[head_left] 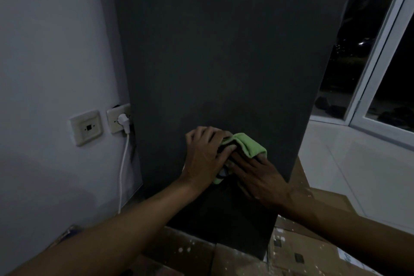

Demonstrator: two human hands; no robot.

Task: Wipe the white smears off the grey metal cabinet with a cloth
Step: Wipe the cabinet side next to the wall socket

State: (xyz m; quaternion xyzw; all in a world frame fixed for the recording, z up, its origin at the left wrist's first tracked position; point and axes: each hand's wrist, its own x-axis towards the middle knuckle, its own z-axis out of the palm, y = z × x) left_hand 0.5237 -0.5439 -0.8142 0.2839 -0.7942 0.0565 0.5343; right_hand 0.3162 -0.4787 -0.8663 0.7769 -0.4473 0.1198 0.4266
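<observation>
Both hands press the green cloth against the grey cabinet.

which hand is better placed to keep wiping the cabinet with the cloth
Probably the left hand: it lies on top of the green cloth, pressing it to the grey cabinet. The right hand only touches its lower edge.

Your feed's dim and grainy. Cabinet face is near-black, so smears are possibly there but unreadable. Window is dark, wall is the brightest area. Wide-angle bends the edges; forearms soft.
</observation>
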